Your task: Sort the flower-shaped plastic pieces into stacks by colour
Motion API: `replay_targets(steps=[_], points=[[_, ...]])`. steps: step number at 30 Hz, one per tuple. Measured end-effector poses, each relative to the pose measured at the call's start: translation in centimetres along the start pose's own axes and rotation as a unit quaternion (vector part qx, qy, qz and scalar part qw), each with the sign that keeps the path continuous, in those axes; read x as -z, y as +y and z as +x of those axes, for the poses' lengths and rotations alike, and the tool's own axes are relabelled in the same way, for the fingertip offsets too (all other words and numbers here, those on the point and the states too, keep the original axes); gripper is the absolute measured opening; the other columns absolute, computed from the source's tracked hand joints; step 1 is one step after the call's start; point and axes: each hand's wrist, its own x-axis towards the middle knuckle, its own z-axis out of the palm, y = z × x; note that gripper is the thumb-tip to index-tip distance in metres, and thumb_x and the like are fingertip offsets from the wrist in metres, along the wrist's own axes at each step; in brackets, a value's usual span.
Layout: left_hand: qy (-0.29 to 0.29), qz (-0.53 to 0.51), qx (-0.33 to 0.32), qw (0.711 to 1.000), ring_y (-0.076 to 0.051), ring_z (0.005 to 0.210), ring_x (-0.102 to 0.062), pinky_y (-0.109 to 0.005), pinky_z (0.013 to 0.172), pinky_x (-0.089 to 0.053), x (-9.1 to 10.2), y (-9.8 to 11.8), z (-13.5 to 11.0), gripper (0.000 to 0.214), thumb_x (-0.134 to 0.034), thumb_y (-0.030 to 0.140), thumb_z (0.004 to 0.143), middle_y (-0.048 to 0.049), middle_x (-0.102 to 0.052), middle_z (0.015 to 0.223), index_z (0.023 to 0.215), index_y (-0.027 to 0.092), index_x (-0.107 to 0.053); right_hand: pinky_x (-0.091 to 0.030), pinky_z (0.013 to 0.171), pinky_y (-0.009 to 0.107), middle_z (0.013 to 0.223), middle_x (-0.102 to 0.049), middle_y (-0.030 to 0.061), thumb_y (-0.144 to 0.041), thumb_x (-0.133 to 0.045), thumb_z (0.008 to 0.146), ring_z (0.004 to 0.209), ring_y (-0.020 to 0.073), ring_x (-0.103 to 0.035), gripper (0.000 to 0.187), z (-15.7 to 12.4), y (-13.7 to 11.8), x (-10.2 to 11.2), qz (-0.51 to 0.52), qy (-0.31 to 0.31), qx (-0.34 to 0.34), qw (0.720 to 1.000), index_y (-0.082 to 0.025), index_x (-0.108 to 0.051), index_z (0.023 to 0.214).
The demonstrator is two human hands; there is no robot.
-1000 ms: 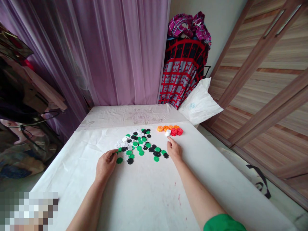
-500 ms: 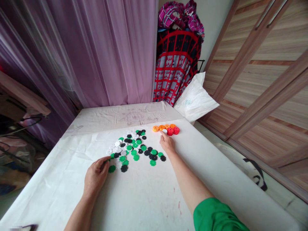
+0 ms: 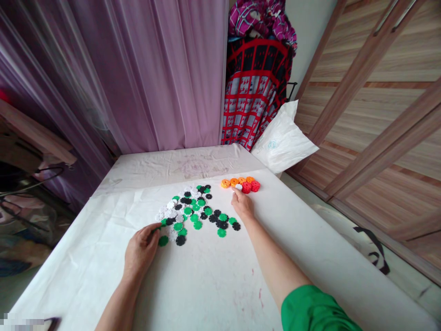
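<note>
Notched plastic discs lie spread in a loose pile on the white table cover; among them are black discs (image 3: 181, 240), white discs (image 3: 171, 204) and green discs (image 3: 197, 225). At the pile's near left edge is my left hand (image 3: 143, 246), its thumb and fingers pinched, with dark green showing between them. Farther right, my right hand (image 3: 243, 205) has its index finger stretched to a white disc (image 3: 238, 187), the other fingers curled. That disc sits beside red disc stacks (image 3: 255, 185), in front of a row of orange disc stacks (image 3: 234, 182).
A white plastic sheet or bag (image 3: 285, 140) stands up at the table's far right corner. Behind it is a chair-like shape under a red patterned cloth (image 3: 246, 101). Purple curtains (image 3: 165, 78) hang beyond the table (image 3: 196, 285), and wooden wardrobe doors (image 3: 372, 115) line the right.
The whole scene has shifted slightly to the right as the camera turned. Both hands keep nearly the same positions against the discs.
</note>
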Motion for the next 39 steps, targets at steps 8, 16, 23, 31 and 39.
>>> replay_targets(steps=[8,16,23,31,39], points=[[0.001,-0.016,0.019,1.0,-0.021,0.082,-0.072,-0.03,0.076,-0.057,-0.3,0.1,-0.3,0.037,-0.047,0.042,0.082,-0.0034,-0.078,0.09,0.098,0.024,-0.074,-0.053,0.084,0.03,0.093,-0.077,0.0044,-0.028,-0.035,0.093,0.09,0.0191,-0.07,0.042,-3.2,0.5,0.6,0.052,0.002,0.057,0.997,-0.022,-0.069,0.118],[-0.001,0.06,-0.075,0.995,-0.028,0.131,-0.054,-0.044,0.109,-0.044,-1.4,0.2,-0.6,0.05,-0.046,0.042,0.09,-0.0139,-0.058,0.142,0.13,0.017,-0.062,-0.033,0.114,0.046,0.154,-0.043,0.0128,-0.035,-0.045,0.095,0.14,0.0277,-0.042,0.051,-8.2,-3.0,-0.4,-0.082,-0.056,0.207,0.973,-0.02,-0.051,0.143],[-0.119,0.146,-0.181,0.965,-0.03,0.144,-0.037,-0.053,0.118,-0.028,-2.1,2.2,-2.1,0.059,-0.046,0.054,0.093,-0.0088,-0.044,0.155,0.146,0.029,-0.046,-0.026,0.115,0.05,0.152,-0.047,0.0061,-0.037,-0.045,0.098,0.14,0.0259,-0.039,0.044,-9.0,-6.0,-0.2,-0.123,-0.139,0.279,0.942,-0.029,-0.053,0.141],[-0.114,0.101,-0.172,0.973,-0.029,0.139,-0.045,-0.057,0.115,-0.031,-1.6,2.5,-2.3,0.044,-0.04,0.047,0.097,-0.0076,-0.056,0.145,0.132,0.029,-0.061,-0.039,0.103,0.039,0.127,-0.067,0.0106,-0.029,-0.047,0.096,0.116,0.0229,-0.059,0.031,-8.6,-4.6,-1.8,-0.043,0.017,0.281,0.959,-0.02,-0.072,0.112],[-0.096,0.093,-0.178,0.975,-0.03,0.136,-0.047,-0.058,0.113,-0.034,-1.9,2.3,-2.2,0.038,-0.05,0.043,0.093,-0.0076,-0.058,0.142,0.126,0.031,-0.065,-0.031,0.11,0.045,0.144,-0.054,0.0113,-0.034,-0.046,0.097,0.13,0.0267,-0.047,0.038,-5.2,-10.3,-3.3,-0.071,-0.045,0.302,0.95,-0.023,-0.062,0.129]])
